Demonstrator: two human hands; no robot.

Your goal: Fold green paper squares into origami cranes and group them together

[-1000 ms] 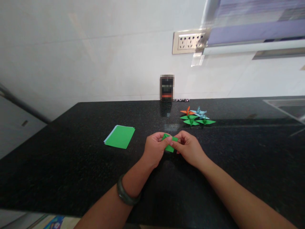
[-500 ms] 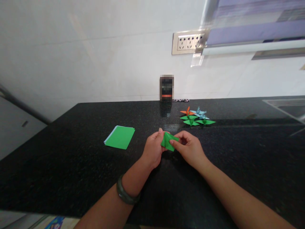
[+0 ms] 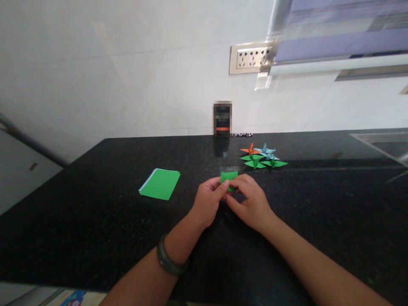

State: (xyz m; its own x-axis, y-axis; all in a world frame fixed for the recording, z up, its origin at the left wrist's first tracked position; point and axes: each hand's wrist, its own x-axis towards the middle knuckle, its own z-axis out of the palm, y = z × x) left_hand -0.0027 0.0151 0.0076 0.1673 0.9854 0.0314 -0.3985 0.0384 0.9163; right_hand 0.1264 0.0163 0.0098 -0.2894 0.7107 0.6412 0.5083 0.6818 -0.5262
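Both hands meet over the middle of the black counter point(image 3: 95, 238). My left hand point(image 3: 208, 202) and my right hand point(image 3: 248, 202) pinch a small folded piece of green paper point(image 3: 228, 176) between their fingertips. The paper's top edge sticks up above my fingers; its lower part is hidden by them. A dark bangle sits on my left wrist point(image 3: 170, 259). To the left lies a flat stack of green paper sheets point(image 3: 160, 183). Behind my right hand sits a cluster of finished folded paper shapes point(image 3: 263, 156) in green, orange and light blue.
A small dark box point(image 3: 222, 119) stands against the white wall at the counter's back edge. A wall socket strip point(image 3: 250, 59) is above it. A sink edge point(image 3: 382, 144) shows at the far right. The counter's front edge runs along the bottom left.
The green paper has been turned and refolded in my fingers: it showed a pointed shape before and now shows a flat top edge, held slightly higher. My hands have drawn closer together.
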